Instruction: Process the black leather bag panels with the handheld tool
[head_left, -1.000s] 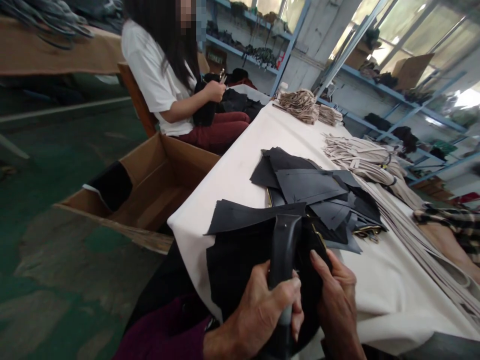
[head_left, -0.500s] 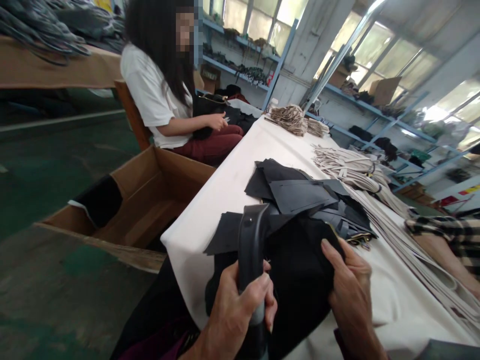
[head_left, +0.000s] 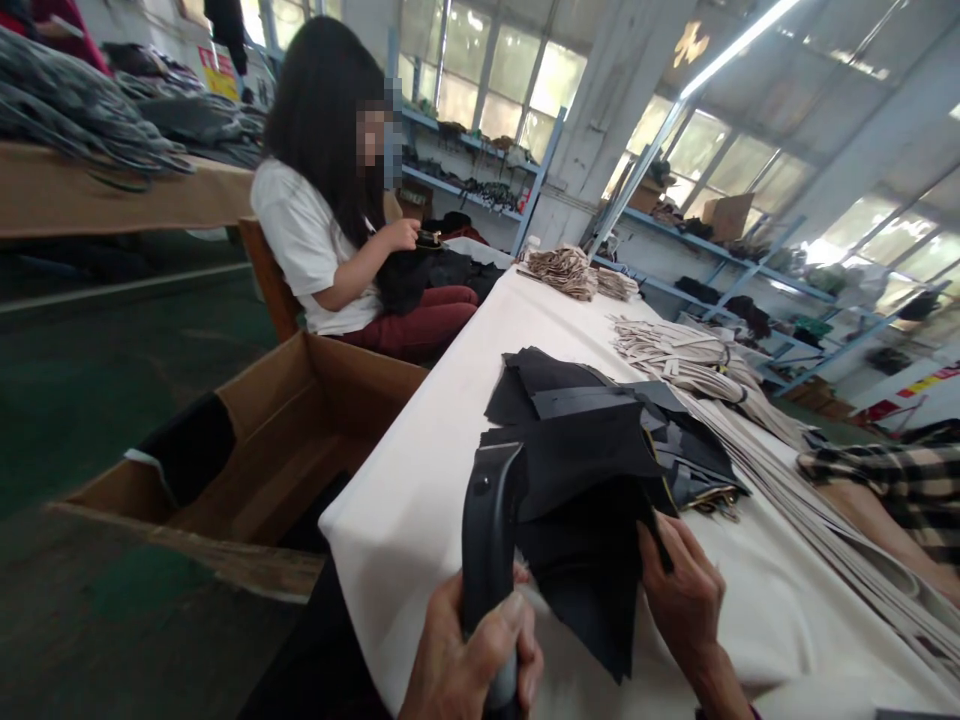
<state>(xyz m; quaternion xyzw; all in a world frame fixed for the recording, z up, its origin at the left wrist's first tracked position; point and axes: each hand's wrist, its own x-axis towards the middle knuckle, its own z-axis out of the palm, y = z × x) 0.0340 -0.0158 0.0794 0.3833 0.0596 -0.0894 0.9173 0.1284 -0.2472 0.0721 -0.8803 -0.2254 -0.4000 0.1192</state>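
My left hand point(head_left: 480, 640) is wrapped round a black tool point(head_left: 489, 530) with a curved top end and a grey band lower down; its exact kind does not show. At the edge of a black fabric piece point(head_left: 589, 590), my right hand point(head_left: 686, 585) has its fingers closed on the cloth. The piece hangs between my hands, its lower corner pointing down over the white table. Just beyond lies a pile of black cut pieces point(head_left: 570, 390), some with yellowish zipper edging. Part of the held cloth is hidden behind the tool.
The white-covered table point(head_left: 427, 430) runs away from me, with bundles of pale straps point(head_left: 690, 355) along its right side. A cardboard box point(head_left: 277, 490) stands at the left. A seated person point(head_left: 315, 240) works beyond it; a checked sleeve point(head_left: 885, 485) reaches in from the right.
The fabric has turned and its lower corner now hangs free, away from my left hand. My right hand has moved slightly down and left. The view has tilted up a little.
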